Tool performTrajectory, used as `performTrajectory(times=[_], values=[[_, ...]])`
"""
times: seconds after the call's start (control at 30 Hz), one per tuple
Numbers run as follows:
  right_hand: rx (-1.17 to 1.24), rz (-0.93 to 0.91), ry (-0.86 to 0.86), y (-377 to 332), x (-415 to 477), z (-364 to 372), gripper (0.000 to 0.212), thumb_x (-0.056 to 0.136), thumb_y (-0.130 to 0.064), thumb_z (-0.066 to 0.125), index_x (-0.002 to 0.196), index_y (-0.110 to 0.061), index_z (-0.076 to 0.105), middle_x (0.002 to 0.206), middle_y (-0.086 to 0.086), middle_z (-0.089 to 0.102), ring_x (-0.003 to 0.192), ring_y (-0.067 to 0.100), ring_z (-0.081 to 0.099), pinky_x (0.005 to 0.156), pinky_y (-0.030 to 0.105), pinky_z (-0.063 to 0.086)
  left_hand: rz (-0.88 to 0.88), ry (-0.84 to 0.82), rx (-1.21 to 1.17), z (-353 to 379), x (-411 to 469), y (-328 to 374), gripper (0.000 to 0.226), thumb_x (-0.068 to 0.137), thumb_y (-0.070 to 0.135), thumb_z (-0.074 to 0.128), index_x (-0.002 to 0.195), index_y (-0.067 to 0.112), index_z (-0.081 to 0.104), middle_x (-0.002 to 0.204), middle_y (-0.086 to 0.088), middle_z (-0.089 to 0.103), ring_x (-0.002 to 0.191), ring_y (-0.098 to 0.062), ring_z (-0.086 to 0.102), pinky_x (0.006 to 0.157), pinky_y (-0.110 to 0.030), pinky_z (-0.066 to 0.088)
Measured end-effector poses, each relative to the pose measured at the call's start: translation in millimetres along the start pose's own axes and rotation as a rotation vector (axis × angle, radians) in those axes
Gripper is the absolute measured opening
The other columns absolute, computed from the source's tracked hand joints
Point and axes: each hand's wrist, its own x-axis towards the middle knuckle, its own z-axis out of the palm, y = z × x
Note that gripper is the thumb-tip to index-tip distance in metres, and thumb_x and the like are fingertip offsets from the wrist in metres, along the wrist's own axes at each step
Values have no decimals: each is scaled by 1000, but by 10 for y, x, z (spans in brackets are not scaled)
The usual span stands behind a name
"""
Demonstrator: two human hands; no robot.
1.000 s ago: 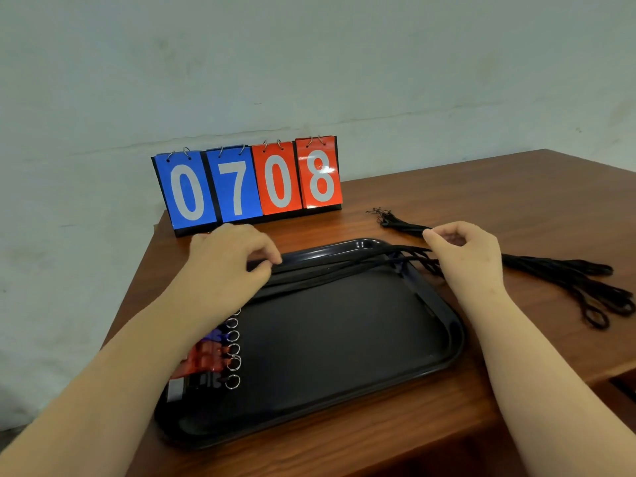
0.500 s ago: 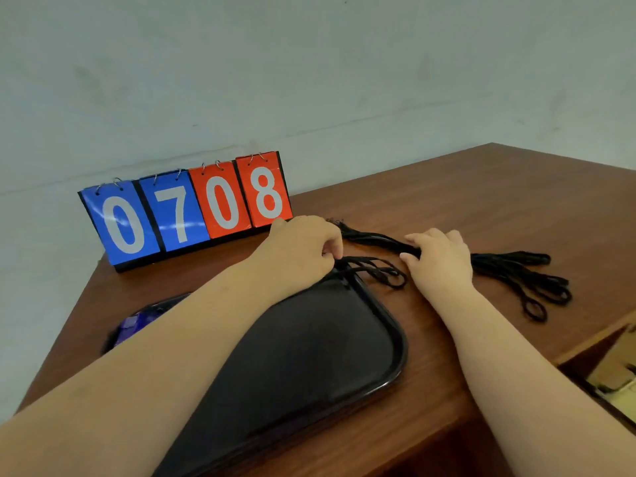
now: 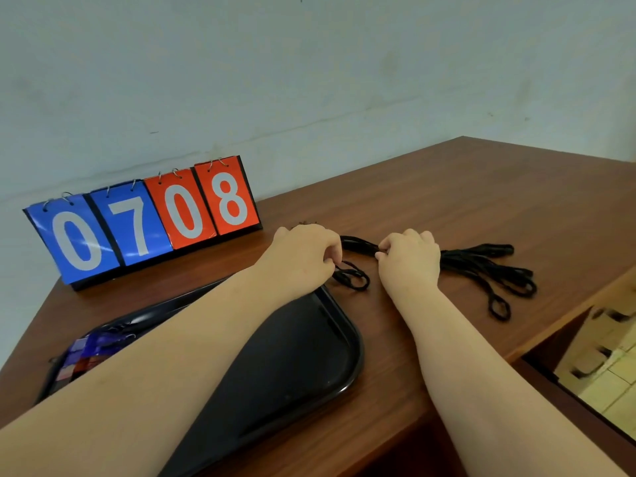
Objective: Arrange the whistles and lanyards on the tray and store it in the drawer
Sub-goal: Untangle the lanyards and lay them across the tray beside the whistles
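head view: both hands are now working off the tray (image 3: pixel 356 342), at the lanyard bundle (image 3: pixel 481 266) that is lying on the counter (image 3: pixel 481 194) just right of the tray's far corner. a second ago they were spread along the tray's far edge, laying a cord flat there. since then the left arm has been crossing over the tray and the view has been swinging right.

the left grip (image 3: pixel 303 256) is curling its fingers down onto the near end of the bundle. it seems to be pinching a strand, though the fingertips are partly hiding the contact. the right grip (image 3: pixel 409 266) is pinching the same bundle a little further along, thumb against forefinger, with the rest of the cords trailing away to its right. a black loop (image 3: pixel 351 278) is lying between the two hands, just beside the tray's corner. i cannot tell whether it belongs to the cord already laid or to the bundle.

the whistles (image 3: pixel 89 349) are sitting in the tray's left end, mostly behind the left forearm. the scoreboard (image 3: pixel 144 222) is standing against the wall behind.

judging from this, one lanyard is placed and the next is being separated out. most of the cords are still waiting on the counter, so storing the tray is some way off. the strands are looking tangled, so more than one may be coming up together.
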Motion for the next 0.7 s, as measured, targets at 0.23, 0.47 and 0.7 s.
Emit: performTrajectory(times=[0.23, 0.47, 0.7], values=[[168, 31, 117, 29, -1, -12, 21, 98, -37, 55, 107, -27, 71, 105, -1, 61, 105, 23, 45, 91, 35, 36, -16, 30, -22, 69, 160, -5, 19, 92, 13, 56, 94, 29, 65, 99, 10, 59, 99, -14, 58, 98, -44, 46], [362, -48, 247, 24, -7, -23, 13, 98, -27, 54, 102, -24, 66, 99, -5, 66, 96, 19, 56, 89, 35, 38, -31, 125, -113, 216, 345, -8, 57, 92, 24, 65, 142, 28, 38, 137, 1, 50, 98, -14, 62, 92, -38, 54], [623, -147, 170, -32, -96, -102, 6, 102, -24, 45, 98, -28, 46, 84, -8, 60, 73, 10, 58, 63, 30, 48, -71, 127, -162, 285, 574, 39, 30, 98, 23, 58, 128, 19, 57, 126, -3, 57, 99, -18, 61, 87, -28, 48]])
